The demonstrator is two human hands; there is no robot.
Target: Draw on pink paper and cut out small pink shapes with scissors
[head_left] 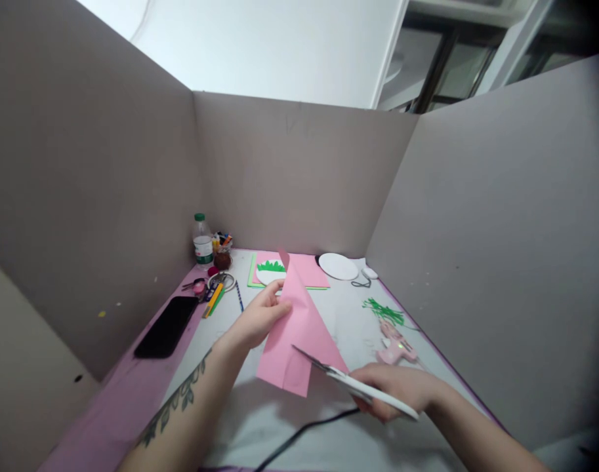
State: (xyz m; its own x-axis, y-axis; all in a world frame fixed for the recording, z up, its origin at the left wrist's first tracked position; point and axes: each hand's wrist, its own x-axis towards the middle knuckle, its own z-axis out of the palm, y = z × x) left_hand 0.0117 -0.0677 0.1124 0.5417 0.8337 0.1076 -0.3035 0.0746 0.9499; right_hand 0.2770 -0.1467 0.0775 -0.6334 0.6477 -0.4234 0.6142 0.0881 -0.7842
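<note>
My left hand (258, 321) pinches the left edge of a folded pink paper (299, 328) and holds it up over the table. My right hand (396, 388) grips white-handled scissors (351, 381), whose open blades point left and touch the paper's lower right edge. The paper tapers to a point at its far end.
A black phone (166, 326) lies at the left on the pink table edge. Behind it stand a bottle (202, 240), pens and small tools (213, 290). At the back lie pink and green sheets (306, 270) and a white plate (338, 266). Green strips (384, 311) and pink cutouts (396, 349) lie right. Grey partition walls surround the table. A black cable (299, 434) runs near me.
</note>
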